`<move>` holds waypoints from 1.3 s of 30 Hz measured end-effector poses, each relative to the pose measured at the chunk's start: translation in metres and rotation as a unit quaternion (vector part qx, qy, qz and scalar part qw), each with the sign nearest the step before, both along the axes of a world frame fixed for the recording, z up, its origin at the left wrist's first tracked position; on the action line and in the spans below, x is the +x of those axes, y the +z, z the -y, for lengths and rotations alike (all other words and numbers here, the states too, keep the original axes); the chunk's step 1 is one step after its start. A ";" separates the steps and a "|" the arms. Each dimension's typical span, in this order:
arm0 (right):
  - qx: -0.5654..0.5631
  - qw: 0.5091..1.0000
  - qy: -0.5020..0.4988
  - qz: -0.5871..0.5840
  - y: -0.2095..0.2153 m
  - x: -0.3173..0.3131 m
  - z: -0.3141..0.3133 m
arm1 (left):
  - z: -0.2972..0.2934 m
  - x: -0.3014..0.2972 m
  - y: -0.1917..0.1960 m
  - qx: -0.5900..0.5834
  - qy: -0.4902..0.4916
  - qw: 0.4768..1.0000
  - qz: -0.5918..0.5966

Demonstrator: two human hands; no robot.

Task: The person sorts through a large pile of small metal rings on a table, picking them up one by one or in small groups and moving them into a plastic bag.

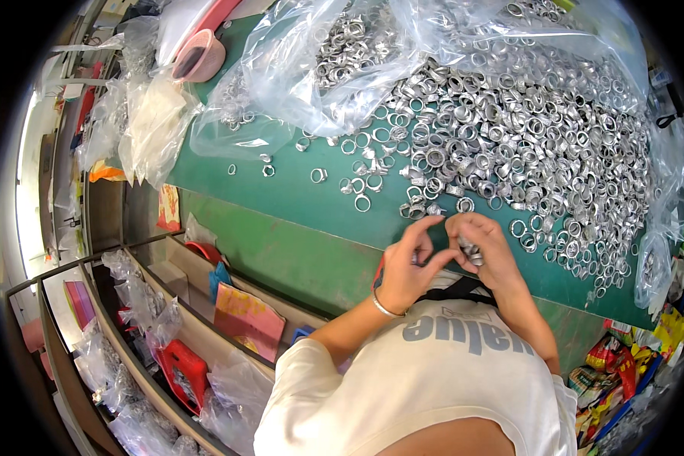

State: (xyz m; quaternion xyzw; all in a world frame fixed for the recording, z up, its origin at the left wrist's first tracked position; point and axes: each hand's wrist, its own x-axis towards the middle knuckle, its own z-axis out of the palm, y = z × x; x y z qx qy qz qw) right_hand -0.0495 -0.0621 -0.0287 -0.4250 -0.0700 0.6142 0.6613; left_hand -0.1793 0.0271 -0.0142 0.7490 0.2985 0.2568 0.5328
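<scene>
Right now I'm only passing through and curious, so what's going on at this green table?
A person in a white T-shirt works both hands together at the near edge of the green table mat. The left hand and right hand meet fingertip to fingertip over a few small silver metal rings. A huge loose heap of the same rings spreads just beyond, partly spilling from clear plastic bags.

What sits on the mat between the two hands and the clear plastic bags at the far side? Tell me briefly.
In the head view, scattered loose metal rings on the green mat lie between the left hand, right hand and the clear plastic bags, thickening rightward into the big ring pile.
</scene>
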 end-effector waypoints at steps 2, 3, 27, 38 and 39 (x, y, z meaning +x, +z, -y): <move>0.016 0.998 -0.031 -0.053 0.011 0.006 0.002 | -0.006 -0.009 -0.008 0.047 0.061 0.996 -0.042; 0.023 0.996 -0.048 -0.079 0.016 0.008 0.003 | -0.010 -0.012 -0.008 0.075 0.051 0.992 -0.091; -0.005 0.817 -0.058 0.573 0.007 0.000 -0.020 | -0.046 -0.001 -0.033 0.106 0.129 0.980 -0.107; -0.103 0.592 0.048 0.798 0.013 0.003 -0.042 | -0.046 0.006 -0.014 0.187 0.055 0.959 -0.205; -0.124 0.585 0.050 0.800 0.015 0.005 -0.037 | -0.050 0.006 -0.016 0.190 0.063 0.961 -0.193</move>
